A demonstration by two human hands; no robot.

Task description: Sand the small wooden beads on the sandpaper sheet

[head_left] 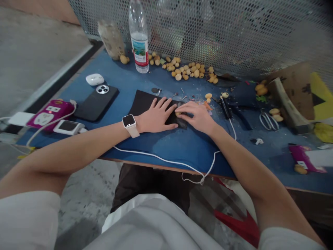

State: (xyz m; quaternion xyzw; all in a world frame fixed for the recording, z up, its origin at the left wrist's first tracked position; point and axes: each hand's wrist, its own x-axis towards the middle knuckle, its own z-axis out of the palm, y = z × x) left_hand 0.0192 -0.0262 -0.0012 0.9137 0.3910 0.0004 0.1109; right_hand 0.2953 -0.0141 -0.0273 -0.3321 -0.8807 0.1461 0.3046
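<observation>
A dark, flat sheet (139, 100) lies on the blue table. My left hand (156, 116) is spread flat over it, fingers apart, with a watch (128, 121) on the wrist. Close beside it, at the sheet's right part, my right hand (196, 116) pinches a small yellowish-tan piece (178, 113) between thumb and fingers, low against the sheet. The fingers cover most of that piece. Just beyond the sheet lie a few small pins or screws (183, 98) and two joined yellow round pieces (208, 98).
Behind stand a water bottle (139, 52) and many yellow round pieces (196, 73). A phone (97, 103) and a purple power strip (49, 114) lie left. Pliers (243, 116), a black corded tool (225, 107) and scissors (269, 121) lie right. A white cable (156, 155) runs along the front.
</observation>
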